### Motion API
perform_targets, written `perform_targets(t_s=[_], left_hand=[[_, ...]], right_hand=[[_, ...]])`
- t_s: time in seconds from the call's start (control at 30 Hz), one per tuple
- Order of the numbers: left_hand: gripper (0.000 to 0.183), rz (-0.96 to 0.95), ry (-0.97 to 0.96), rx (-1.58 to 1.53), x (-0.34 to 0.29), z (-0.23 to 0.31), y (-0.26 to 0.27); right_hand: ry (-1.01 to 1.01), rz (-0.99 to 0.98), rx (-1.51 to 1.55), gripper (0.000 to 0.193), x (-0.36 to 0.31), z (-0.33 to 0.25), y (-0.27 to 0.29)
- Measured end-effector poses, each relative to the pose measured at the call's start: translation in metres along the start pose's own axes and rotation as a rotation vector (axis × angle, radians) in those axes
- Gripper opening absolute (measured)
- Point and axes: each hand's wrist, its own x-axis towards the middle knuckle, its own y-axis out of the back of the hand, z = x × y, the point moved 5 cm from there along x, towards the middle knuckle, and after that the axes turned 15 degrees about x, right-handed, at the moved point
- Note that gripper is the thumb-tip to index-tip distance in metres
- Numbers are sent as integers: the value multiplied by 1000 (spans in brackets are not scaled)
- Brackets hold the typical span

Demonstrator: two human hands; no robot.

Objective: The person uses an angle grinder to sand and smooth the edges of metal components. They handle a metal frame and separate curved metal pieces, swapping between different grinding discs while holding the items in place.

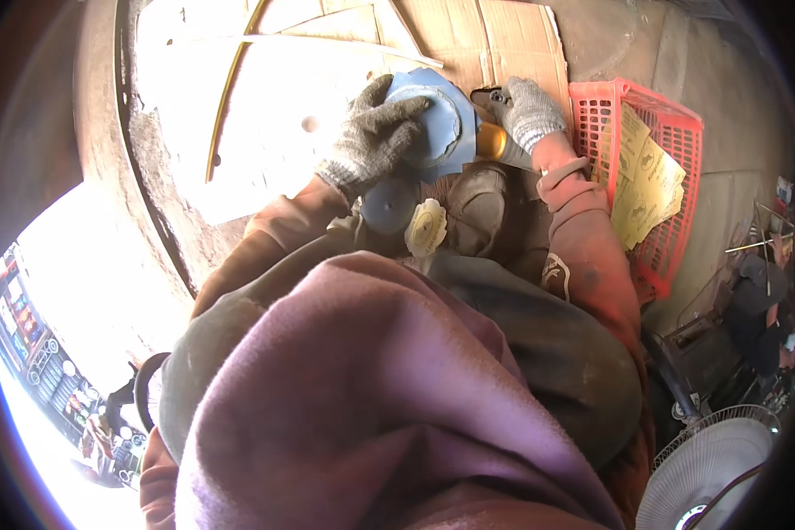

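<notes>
My left hand (375,132), in a grey knit glove, lies with its fingers across a blue sheet (455,93) with a ragged round edge showing on it, gripping it at its left side. On the right, my gloved right hand (530,110) is closed around a dark tool (484,97) whose kind I cannot make out. Below that tool, beside the blue sheet, shows a shiny amber cylinder (491,140). Nearer to me are a dark grey round disc (389,205) and a yellow paper disc (427,227) with a scalloped edge.
A red plastic basket (690,141) on the right holds yellow printed paper sheets (649,177). Cardboard (526,40) lies at the far side, with a thin yellowish strip (227,106) on the bright surface at left. A fan (711,468) stands at the lower right.
</notes>
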Motion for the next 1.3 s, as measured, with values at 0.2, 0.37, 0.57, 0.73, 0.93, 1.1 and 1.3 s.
perform_targets(t_s=[0.2,0.37,0.57,0.73,0.93,1.1,1.3], left_hand=[[41,-51,107,-172,0,2,4],[61,-33,63,-70,1,7,5],[98,-84,371,-157,8,-14,5],[81,-239,463,-322,9,-13,8],[73,-247,472,-253,9,-8,15],[78,-254,411,-439,7,-23,5],[68,-192,413,-536,-2,-44,0]], right_hand=[[-25,-4,87,42,10,-1,-8],[67,122,306,29,-4,-11,0],[528,315,612,20,-58,-82,16],[779,335,-59,18,-80,-127,9],[889,237,-180,15,-97,-140,-14],[879,170,-136,18,-103,-131,-20],[834,236,-125,25,-98,-123,-27]])
